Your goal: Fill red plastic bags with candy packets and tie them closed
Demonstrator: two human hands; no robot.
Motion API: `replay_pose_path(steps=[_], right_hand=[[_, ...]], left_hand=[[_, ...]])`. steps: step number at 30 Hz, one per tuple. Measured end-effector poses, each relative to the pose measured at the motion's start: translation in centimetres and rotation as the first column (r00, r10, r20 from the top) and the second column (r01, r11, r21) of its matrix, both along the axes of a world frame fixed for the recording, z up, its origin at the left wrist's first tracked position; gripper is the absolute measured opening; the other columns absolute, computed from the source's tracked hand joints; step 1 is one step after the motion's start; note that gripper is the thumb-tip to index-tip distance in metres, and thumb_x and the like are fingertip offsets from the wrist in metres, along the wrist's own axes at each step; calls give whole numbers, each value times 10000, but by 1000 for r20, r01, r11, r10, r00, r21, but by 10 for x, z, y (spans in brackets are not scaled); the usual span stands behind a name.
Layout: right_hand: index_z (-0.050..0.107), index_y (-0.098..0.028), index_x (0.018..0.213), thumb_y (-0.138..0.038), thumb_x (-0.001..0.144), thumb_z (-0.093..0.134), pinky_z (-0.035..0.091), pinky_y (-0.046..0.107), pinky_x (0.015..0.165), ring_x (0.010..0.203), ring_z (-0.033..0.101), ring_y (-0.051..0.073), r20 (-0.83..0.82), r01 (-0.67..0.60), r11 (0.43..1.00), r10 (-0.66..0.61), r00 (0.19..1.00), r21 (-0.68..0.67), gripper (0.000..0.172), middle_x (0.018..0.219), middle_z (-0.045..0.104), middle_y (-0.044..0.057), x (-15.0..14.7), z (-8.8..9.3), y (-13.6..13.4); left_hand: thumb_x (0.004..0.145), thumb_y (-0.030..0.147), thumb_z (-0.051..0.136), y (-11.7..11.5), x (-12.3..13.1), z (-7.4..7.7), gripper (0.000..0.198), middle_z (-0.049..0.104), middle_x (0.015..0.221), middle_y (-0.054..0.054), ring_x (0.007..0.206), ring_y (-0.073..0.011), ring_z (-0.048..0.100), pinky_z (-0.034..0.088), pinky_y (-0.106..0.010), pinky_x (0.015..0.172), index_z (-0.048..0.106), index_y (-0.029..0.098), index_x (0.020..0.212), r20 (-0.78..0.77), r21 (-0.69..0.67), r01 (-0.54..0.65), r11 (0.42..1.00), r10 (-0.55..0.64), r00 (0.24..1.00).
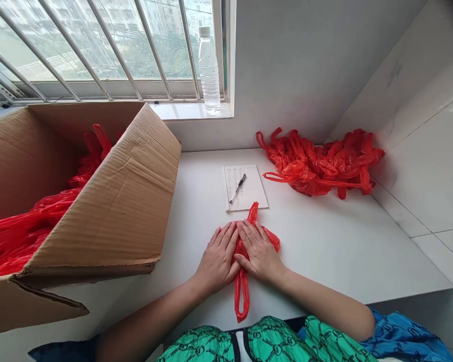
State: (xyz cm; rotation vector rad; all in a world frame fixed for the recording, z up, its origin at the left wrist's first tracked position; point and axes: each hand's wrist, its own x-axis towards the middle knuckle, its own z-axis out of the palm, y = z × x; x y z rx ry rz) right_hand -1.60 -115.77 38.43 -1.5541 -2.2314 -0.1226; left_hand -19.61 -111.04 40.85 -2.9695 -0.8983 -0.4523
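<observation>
A crumpled red plastic bag [242, 294] lies on the white table [196, 201] under both hands. One handle loop points toward my body, and another part sticks up beyond my fingertips. My left hand [219, 256] rests flat on the bag's left side, fingers stretched out. Flat on its right side lies my right hand [259, 251], fingers extended, its thumb near my left hand. The middle of the bag is hidden beneath my palms.
A large open cardboard box [113, 201] with red bags [41, 216] stands at the left. Beyond my hands lies a notebook [252, 188] with a pen [237, 188]. More red bags [320, 163] are heaped at the back right. A water bottle [209, 75] stands on the windowsill.
</observation>
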Motion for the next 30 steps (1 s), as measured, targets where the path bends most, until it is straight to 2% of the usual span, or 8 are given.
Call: replay_pose_path(steps=[7,21,26,30], right_hand=[[76,-116,1585,-543,992,358,216,518,1219,1501,201,276,-12,-4,1000,4,1000,5,784,1618,258,98,0,0,0],[126,-118,1582,-539,991,368,208,534,1222,1500,205,281,-53,-15,999,13,999,-35,765,1611,274,102,-1,3,0],[177,-142,1577,-557,984,395,189,549,1225,1485,249,288,-159,-75,991,58,986,-108,756,1595,317,110,3,15,4],[275,-215,1550,-523,1002,401,293,490,1198,1432,369,241,-352,-149,981,98,931,-121,642,1542,420,88,22,33,7]], left_hand=[[911,316,462,0,0,0,703,250,1611,-132,1503,-269,205,178,-466,1233,262,78,1542,-3,0,1,1000,-1,1000],[916,315,460,0,-1,-2,695,271,1604,-137,1499,-273,220,195,-473,1228,266,80,1540,16,4,6,1000,-6,1000],[931,323,471,5,-1,0,680,271,1603,-144,1493,-276,234,208,-483,1224,270,90,1538,30,-53,7,999,-5,1000],[981,409,456,12,-8,12,606,325,1585,-122,1447,-272,335,289,-487,1191,317,179,1525,76,-170,56,984,-43,996]])
